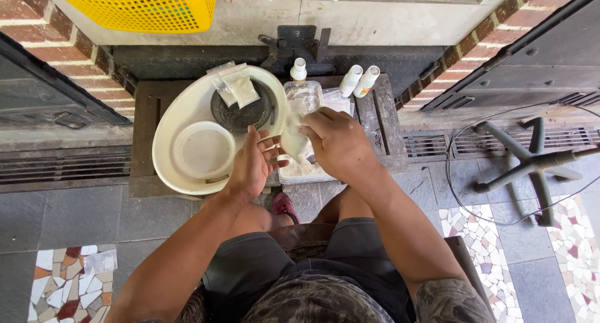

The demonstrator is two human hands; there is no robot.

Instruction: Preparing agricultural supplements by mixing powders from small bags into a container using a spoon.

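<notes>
My right hand [340,141] is curled tight around a small white bag [294,141] of what looks like powder, over the middle of the bench [142,110]. My left hand [253,163] is open, fingers [270,149] spread, fingertips just beside the bag, by the white basin's [172,116] near rim.

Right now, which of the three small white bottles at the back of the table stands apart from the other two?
The leftmost bottle, standing alone behind the clear tray. The other two bottles stand side by side further right, both leaning rightward.
</notes>
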